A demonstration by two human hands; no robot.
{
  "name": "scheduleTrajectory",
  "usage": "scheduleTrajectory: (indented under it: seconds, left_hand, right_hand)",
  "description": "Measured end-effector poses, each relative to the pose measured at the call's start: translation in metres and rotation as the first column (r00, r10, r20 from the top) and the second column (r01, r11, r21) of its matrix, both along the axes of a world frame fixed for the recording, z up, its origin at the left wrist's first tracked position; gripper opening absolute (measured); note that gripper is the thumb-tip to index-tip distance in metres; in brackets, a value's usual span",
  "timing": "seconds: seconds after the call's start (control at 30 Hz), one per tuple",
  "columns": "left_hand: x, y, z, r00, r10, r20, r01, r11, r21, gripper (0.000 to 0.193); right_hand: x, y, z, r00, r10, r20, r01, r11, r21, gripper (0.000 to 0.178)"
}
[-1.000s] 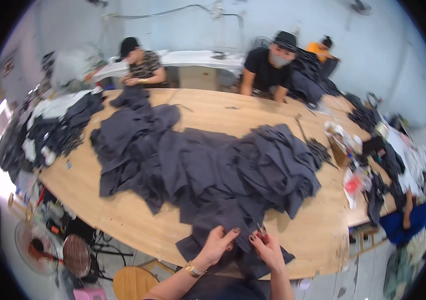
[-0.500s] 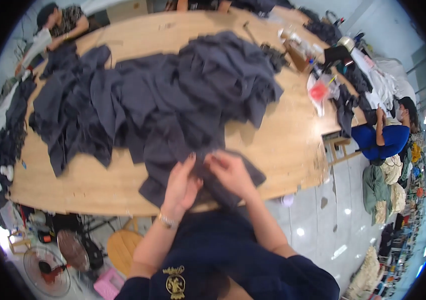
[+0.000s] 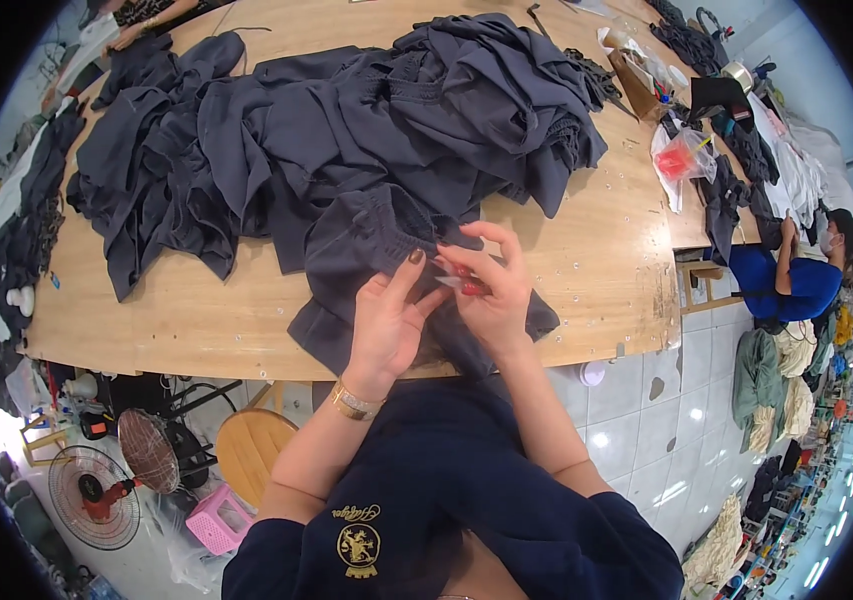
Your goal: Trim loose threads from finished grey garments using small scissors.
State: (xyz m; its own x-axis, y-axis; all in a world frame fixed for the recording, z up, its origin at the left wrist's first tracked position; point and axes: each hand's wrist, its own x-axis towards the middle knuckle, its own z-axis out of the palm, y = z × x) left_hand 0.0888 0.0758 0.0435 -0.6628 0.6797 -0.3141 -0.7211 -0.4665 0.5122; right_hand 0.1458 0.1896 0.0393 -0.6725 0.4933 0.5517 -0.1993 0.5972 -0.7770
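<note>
A long wooden bench (image 3: 586,250) fills most of the view, its near edge running in front of the person. Across the middle of the bench, from the left end almost to the right, spreads a large heap of dark grey garments (image 3: 346,120), crumpled and overlapping. One dark grey garment (image 3: 366,260) lies apart from the bulk of the heap at the near edge, right in front of the person, its lower part hanging over the edge.

On the floor below the near left corner of the bench stand a round wooden stool (image 3: 246,452), a floor fan (image 3: 94,497) and a small pink plastic stool (image 3: 216,518). At the right end of the bench sits another person in blue (image 3: 791,285), beside more dark and white cloth. On the far right corner lies a clear plastic bag with something red inside (image 3: 684,158).

The left hand (image 3: 386,325), a gold bracelet (image 3: 354,402) on its wrist, rests on the near garment with its fingers curled, pinching the cloth between thumb and forefinger. The right hand (image 3: 491,290) is just beside it, touching it, fingers bent and closed on a small red tool (image 3: 466,283) held against the same cloth. What kind of tool it is cannot be told.
</note>
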Motion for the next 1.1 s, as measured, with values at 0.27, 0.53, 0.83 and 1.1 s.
scheduleTrajectory:
  seconds: [0.27, 0.53, 0.83, 1.1]
  left_hand:
    - [-0.008, 0.004, -0.001, 0.995, 0.092, 0.050, -0.092, 0.996, 0.011, 0.012]
    - [-0.004, 0.002, -0.002, 0.992, 0.111, -0.068, -0.114, 0.993, -0.042, 0.016]
    - [-0.005, 0.001, 0.001, 0.990, 0.106, -0.092, -0.108, 0.994, -0.016, 0.017]
    - [-0.005, 0.002, -0.001, 0.991, 0.122, -0.047, -0.122, 0.993, -0.002, 0.016]
  right_hand:
    - [0.013, -0.009, 0.006, 0.997, -0.016, -0.076, -0.008, 0.949, -0.316, 0.010]
    - [-0.005, 0.007, 0.000, 0.998, -0.030, 0.052, 0.013, 0.953, 0.302, 0.037]
    - [-0.005, 0.011, -0.007, 1.000, 0.024, -0.005, -0.019, 0.889, 0.458, 0.027]
    - [-0.004, 0.002, -0.001, 0.998, -0.049, -0.046, 0.059, 0.967, 0.249, 0.032]
